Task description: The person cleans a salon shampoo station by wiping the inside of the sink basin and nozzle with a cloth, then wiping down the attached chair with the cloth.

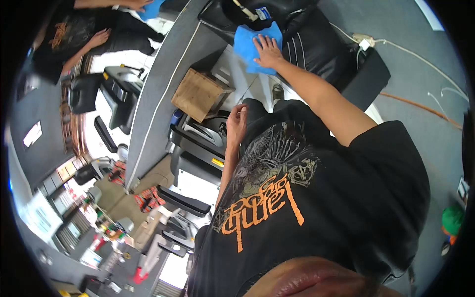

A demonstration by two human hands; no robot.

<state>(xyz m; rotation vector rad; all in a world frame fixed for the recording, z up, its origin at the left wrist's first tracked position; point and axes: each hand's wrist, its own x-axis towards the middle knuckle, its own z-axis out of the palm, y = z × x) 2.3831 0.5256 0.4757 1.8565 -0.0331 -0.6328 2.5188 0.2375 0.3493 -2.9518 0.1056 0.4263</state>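
Note:
My right hand (268,51) lies flat with its fingers spread on a blue cloth (244,43). The cloth rests against a black padded, leather-like piece (314,57), which has a blue-and-white label (263,13) on it. My left hand (237,122) hangs low beside my dark trousers, its fingers loosely bent and nothing visible in them. Close to that hand are a wooden box (198,94) and a chair with black armrests (198,148).
A large mirror (106,44) on the left reflects a person, a blue cloth and several chairs. A pale cable with a plug block (363,39) runs along the grey surface at the right, near an orange cord (420,110). Patterned red fabric (149,199) lies at lower left.

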